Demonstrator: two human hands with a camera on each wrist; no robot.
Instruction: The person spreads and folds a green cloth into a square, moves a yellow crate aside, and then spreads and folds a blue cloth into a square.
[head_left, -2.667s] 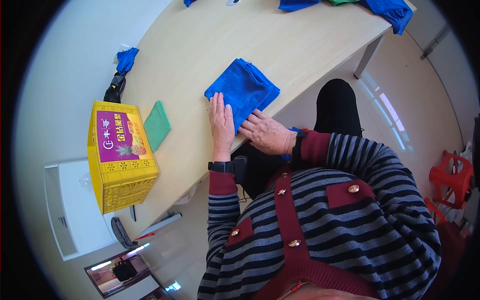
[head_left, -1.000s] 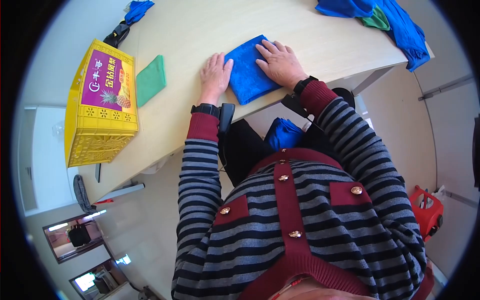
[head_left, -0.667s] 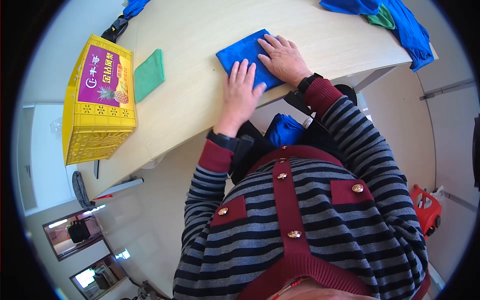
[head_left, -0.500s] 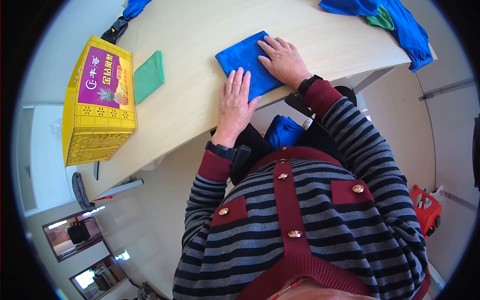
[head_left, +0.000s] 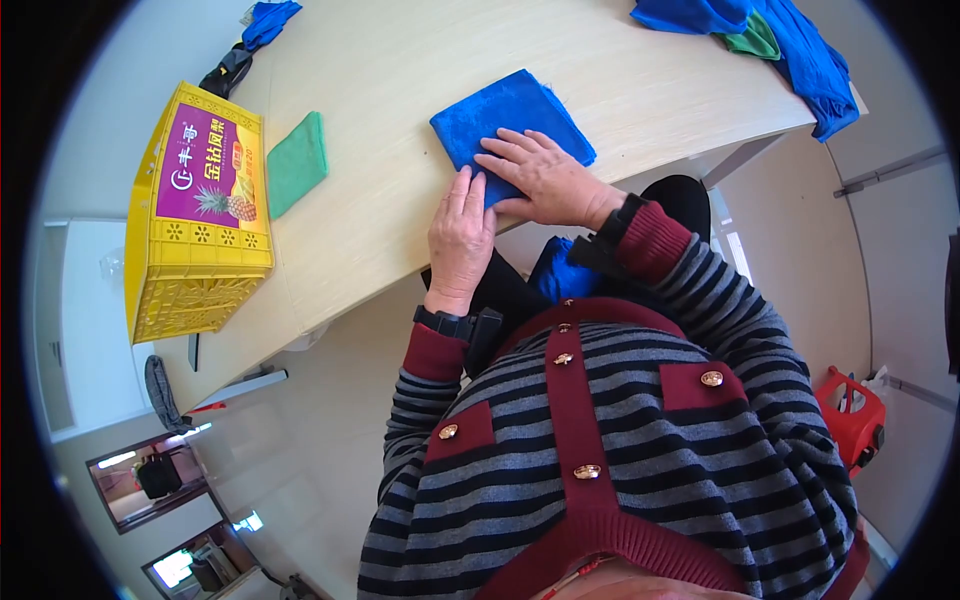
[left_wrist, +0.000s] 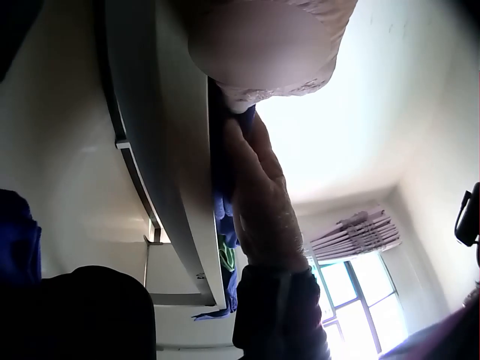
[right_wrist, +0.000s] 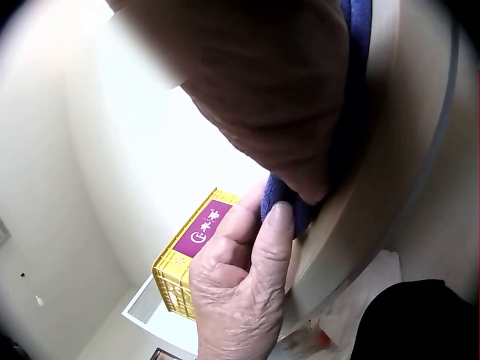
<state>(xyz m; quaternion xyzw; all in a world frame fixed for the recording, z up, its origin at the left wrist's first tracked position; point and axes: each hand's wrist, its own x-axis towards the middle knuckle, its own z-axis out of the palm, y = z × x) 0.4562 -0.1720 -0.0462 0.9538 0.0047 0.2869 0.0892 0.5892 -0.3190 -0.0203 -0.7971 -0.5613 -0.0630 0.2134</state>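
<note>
A folded blue cloth (head_left: 510, 110) lies on the table near its front edge, one side showing loose layered edges. My left hand (head_left: 460, 245) is at the cloth's near left corner; in the right wrist view its thumb and fingers (right_wrist: 244, 277) pinch the blue edge between them. The right hand (head_left: 548, 180) rests across the near part of the cloth, fingers spread and mostly straight, its thumb close to the left fingertips. Part of the cloth's near side is hidden under both hands. To the left lies a folded green cloth (head_left: 297, 165).
A yellow box (head_left: 205, 210) with a pineapple label stands at the table's left. Blue and green cloths (head_left: 790, 60) hang over the far right corner. Another blue cloth (head_left: 270, 22) is at the far left. More blue cloth (head_left: 562, 270) shows below the table edge.
The cloth was turned, then shifted slightly left. The right hand moved from its far right side down to the near edge. The left hand came in from the left onto the near corner.
</note>
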